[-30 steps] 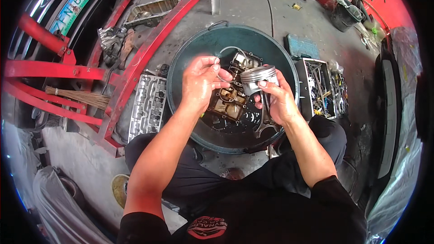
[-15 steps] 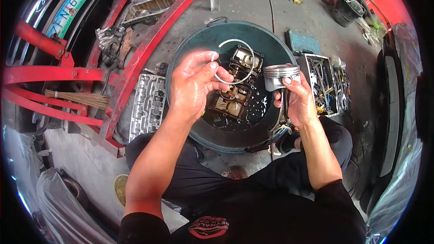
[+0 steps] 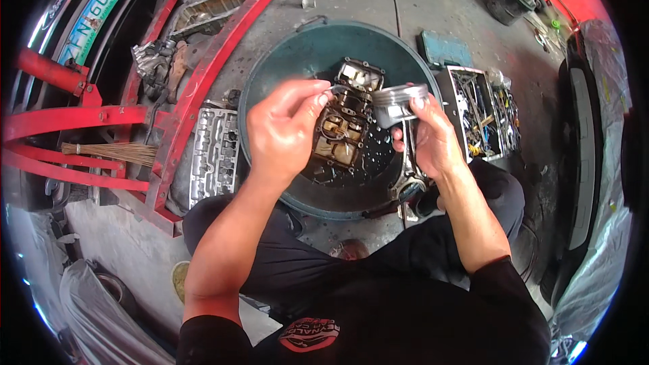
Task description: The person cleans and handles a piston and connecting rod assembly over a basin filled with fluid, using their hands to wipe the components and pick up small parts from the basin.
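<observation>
My left hand (image 3: 280,118) is closed in a pinch over the left side of a dark green tub (image 3: 270,61). At its fingertips the thin metal piston ring is hard to make out against the engine parts behind. My right hand (image 3: 436,135) grips a silver piston (image 3: 399,106) near its top, thumb on its side by the ring grooves. The piston is slightly tilted and blurred. From it a connecting rod (image 3: 407,162) hangs down toward the tub's near right rim. Below both hands, an oily valve cover (image 3: 362,76) and other engine parts (image 3: 341,138) lie in the tub.
Right of the tub stands a toolbox tray (image 3: 466,74) full of tools, with a teal case (image 3: 446,49) behind it. To the left are a cylinder head (image 3: 214,152), a red steel frame (image 3: 203,88), a broom (image 3: 111,152) and an oil pan (image 3: 209,12). A black bucket (image 3: 507,1) stands far right.
My left hand has turned and its fingers have drawn together, so the ring's loop no longer shows clearly. The piston has shifted left and tilted in my right hand. The whole view has moved slightly.
</observation>
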The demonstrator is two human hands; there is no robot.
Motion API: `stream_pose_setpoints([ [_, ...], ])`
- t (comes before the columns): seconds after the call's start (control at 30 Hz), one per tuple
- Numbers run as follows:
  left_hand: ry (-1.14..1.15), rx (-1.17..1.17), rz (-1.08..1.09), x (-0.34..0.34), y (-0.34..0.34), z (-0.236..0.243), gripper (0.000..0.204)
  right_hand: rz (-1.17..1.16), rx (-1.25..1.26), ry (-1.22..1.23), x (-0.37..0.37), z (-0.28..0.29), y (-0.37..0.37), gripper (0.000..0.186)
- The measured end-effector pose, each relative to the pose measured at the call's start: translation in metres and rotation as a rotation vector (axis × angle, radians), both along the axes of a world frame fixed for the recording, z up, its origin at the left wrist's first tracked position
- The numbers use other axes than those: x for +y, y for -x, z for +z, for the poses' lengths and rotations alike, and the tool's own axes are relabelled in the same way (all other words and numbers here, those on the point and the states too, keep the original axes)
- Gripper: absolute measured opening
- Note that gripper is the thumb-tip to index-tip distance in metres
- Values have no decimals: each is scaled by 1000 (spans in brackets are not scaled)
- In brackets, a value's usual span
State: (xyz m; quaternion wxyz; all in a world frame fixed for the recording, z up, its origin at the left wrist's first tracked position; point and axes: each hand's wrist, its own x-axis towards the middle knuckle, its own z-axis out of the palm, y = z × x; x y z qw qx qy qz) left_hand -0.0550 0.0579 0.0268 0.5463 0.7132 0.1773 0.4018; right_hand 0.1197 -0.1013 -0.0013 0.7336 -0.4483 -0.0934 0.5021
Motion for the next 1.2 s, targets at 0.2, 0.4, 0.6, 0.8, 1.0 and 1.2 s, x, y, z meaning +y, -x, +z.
stream_pose_setpoints([
  [0.2, -1053, -7, 7, -20, -8, 6, 24, -1, -55, 1, 8, 1, 5, 43],
  [0.4, -1132, 32, -3, -19, -9, -2, 26, -9, -97, -51, 13, 10, 4, 48],
  [0.6, -1125, 17, 23, -21, -10, 0, 28, -4, -49, -68, 14, 15, 6, 45],
  [0.8, -1143, 39, 24, -21, -7, 3, 28, 11, -46, -67, 16, 11, 5, 43],
  [1.0, -1128, 17, 37, -20, -8, -1, 26, 15, -35, -72, 16, 14, 7, 44],
  [1.2, -1172, 28, 61, -22, -7, 0, 26, -12, -113, -81, 14, 12, 7, 72],
])
